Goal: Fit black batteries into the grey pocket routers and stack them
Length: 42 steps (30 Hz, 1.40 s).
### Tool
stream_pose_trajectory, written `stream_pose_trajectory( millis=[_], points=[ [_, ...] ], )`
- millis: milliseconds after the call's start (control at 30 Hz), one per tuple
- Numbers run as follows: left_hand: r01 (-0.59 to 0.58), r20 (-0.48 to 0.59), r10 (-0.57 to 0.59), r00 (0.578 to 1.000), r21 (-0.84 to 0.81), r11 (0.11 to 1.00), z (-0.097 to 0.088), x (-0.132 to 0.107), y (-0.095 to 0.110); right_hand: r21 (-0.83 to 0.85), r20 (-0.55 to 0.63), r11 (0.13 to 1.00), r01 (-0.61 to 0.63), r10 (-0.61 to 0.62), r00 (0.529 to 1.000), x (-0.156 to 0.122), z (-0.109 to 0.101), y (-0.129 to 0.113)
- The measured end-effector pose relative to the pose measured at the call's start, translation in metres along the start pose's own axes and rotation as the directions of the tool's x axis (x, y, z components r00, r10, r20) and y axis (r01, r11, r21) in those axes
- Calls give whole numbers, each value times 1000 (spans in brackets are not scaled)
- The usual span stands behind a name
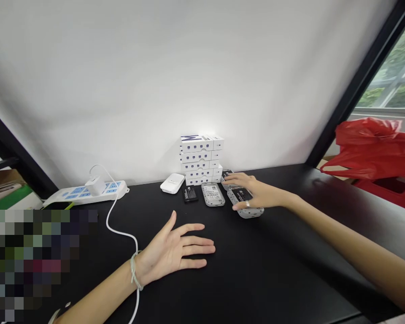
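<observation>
Battery with "3000" in white

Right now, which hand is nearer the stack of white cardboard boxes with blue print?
Right: the right hand is just right of the stack, over a rounded grey plastic device; the left hand is farther off, toward the camera.

We see a bright glow low on the white wall, daylight at the window, and sheen across the surface at right. Coarse pixelation blots our lower-left corner.
</observation>
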<state>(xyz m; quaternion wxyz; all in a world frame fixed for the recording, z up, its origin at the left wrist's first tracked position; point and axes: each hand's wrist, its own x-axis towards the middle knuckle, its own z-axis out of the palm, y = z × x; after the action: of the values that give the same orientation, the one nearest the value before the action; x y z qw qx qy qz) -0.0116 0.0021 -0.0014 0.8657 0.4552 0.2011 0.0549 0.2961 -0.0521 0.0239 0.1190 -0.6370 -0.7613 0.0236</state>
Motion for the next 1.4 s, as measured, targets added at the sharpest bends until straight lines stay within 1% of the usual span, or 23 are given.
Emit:
stream_pose_trajectory(
  millis=[67,133,200,267,333,400,433,467,533,600,667,700,767,833,867,933,1000,1033,1167,1267,1333,1400],
  points=[
    [-3,-1,3,1000,-2,1000,0,0,-1,-12,59,999,34,-33,998,24,0,-8],
    [-13,-4,13,1000,-2,1000,0,0,-1,-16,142,999,30,-28,989,46,2,-13],
    [-25,-3,25,1000,0,1000,0,-1,-2,-23,209,1000,18,-13,978,62,4,-16],
    [-34,7,34,999,0,999,1,-2,-2,-24,244,1000,10,-4,970,69,5,-19],
    [-33,9,33,999,-1,999,1,-3,-3,-34,253,999,-22,30,967,70,5,-23],
    [-32,3,32,999,-5,999,1,-4,-3,-54,245,998,-40,52,968,66,3,-28],
    [-35,-1,35,999,-6,999,0,-4,-3,-61,224,998,-29,42,974,62,2,-32],
    [-38,-3,38,999,-7,999,0,-3,-3,-58,193,998,1,10,981,58,1,-38],
    [-43,-2,43,999,-7,999,0,-3,-3,-24,114,994,102,-99,989,49,0,-54],
    [-45,-1,45,999,-9,999,1,-3,-4,51,65,974,221,-224,972,38,2,-75],
    [-54,-12,54,998,-15,998,1,-3,-3,142,67,937,320,-332,941,30,6,-96],
    [-57,-21,57,998,-17,998,2,-2,-3,180,78,920,347,-365,928,28,9,-104],
    [-61,-33,60,998,-28,998,1,-2,-3,255,122,903,345,-384,915,33,14,-110],
    [-68,-38,66,997,-51,996,0,-2,-2,274,138,921,278,-324,936,48,18,-105],
    [-73,-40,70,997,-66,995,-1,-2,-2,248,131,939,240,-278,952,57,20,-99],
    [-79,-43,76,996,-92,993,-3,-2,-1,138,82,974,182,-194,977,75,24,-85],
    [-72,-39,68,997,-102,992,-3,-2,-1,57,56,985,163,-166,984,87,29,-73],
    [-67,-34,64,997,-103,992,-3,-2,0,49,61,984,170,-173,983,89,31,-70],
    [-59,-25,57,998,-103,993,-3,-2,0,78,80,972,219,-226,971,86,36,-65],
    [-61,-21,59,998,-100,993,-3,-2,0,118,78,969,216,-226,971,84,35,-61],
    [-59,-18,58,998,-100,993,-4,-2,-1,140,15,972,189,-193,981,84,33,-59],
    [-57,-12,57,998,-99,993,-4,-2,-1,159,-85,974,162,-150,985,81,30,-60]
  ],
)
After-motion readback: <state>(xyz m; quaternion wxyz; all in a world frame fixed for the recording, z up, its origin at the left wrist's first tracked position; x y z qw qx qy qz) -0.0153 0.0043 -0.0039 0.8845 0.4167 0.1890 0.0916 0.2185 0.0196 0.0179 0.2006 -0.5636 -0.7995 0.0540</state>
